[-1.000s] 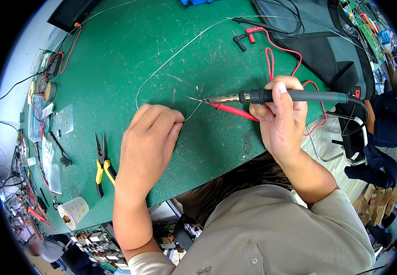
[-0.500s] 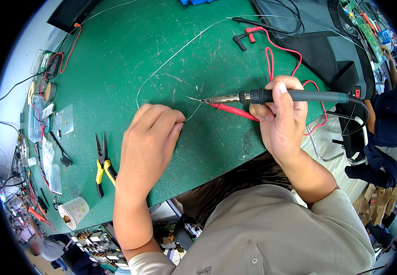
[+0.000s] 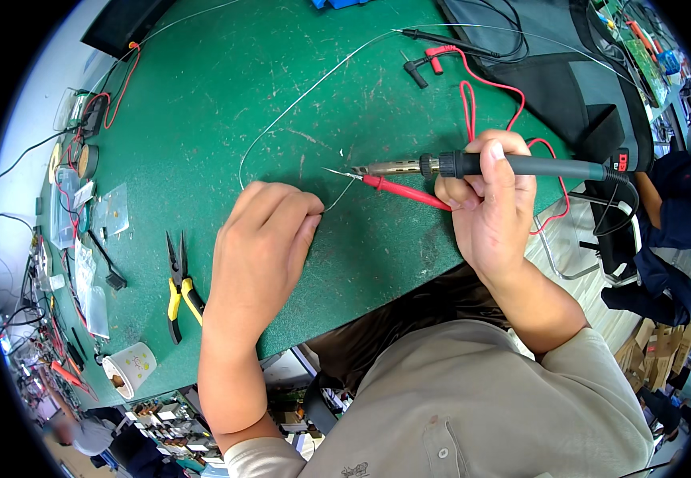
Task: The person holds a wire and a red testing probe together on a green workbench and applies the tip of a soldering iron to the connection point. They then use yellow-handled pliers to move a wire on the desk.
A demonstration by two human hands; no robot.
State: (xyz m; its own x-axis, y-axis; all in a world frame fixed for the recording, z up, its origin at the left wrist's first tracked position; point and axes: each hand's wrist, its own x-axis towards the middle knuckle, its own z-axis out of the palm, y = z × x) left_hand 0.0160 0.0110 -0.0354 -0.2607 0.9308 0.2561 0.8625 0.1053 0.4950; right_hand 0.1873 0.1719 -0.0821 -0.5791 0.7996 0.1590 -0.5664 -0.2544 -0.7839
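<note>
My left hand [image 3: 270,231] is closed in a pinch on a thin silvery solder wire [image 3: 342,193]. The wire's short end slants up to the metal tip of a red test probe [image 3: 405,191]; its long part loops away across the green mat. In my right hand [image 3: 490,199] a soldering iron [image 3: 513,165] lies between thumb and fingers, its dark cable leading off to the right. That same hand also keeps hold of the red probe with its lower fingers. The iron's tip lies just above the probe's metal needle; whether they touch I cannot tell.
Yellow-black pliers [image 3: 180,287] lie left of my left arm. A paper cup [image 3: 129,369] stands near the left edge. Farther off lie a black test probe [image 3: 449,42], red and black plugs [image 3: 425,65] and a grey-black bag [image 3: 553,88]. Another person [image 3: 684,199] is at the right.
The soldering iron has shifted slightly up and right, exposing more of the red probe's collar and needle. My left hand and the solder wire have hardly moved.
</note>
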